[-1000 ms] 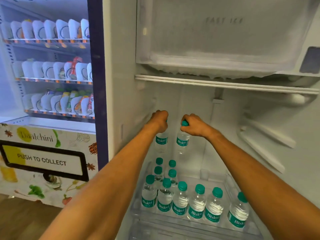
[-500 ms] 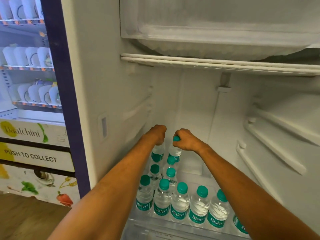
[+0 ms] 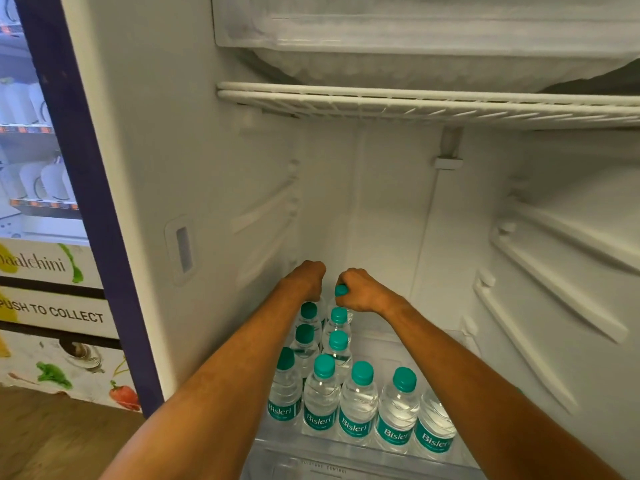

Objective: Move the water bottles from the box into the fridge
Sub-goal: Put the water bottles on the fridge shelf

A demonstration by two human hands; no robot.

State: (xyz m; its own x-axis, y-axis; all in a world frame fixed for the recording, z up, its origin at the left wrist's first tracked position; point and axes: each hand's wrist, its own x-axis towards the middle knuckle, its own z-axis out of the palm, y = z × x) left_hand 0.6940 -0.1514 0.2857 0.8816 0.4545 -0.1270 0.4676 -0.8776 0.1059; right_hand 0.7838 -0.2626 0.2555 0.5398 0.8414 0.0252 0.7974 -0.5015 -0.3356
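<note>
Both my arms reach deep into the open fridge (image 3: 381,202). My left hand (image 3: 306,280) grips the top of a water bottle (image 3: 321,303) at the back left; the fingers hide its cap and most of its body. My right hand (image 3: 360,289) grips another bottle by its teal cap (image 3: 341,290), just beside the first. Both bottles are low, behind the standing ones; whether they touch the shelf is hidden. Several clear Bisleri bottles with teal caps (image 3: 360,400) stand in rows on the glass shelf (image 3: 398,344). The box is out of view.
A white wire shelf (image 3: 415,105) spans the fridge above my hands, under the freezer compartment (image 3: 415,46). Shelf rails (image 3: 554,271) line the right wall. The glass shelf's right rear holds nothing. A vending machine (image 3: 52,265) stands to the left.
Both hands have lowered the two bottles from mid-height down to the back of the shelf behind the standing rows. My head has moved closer and lower.
</note>
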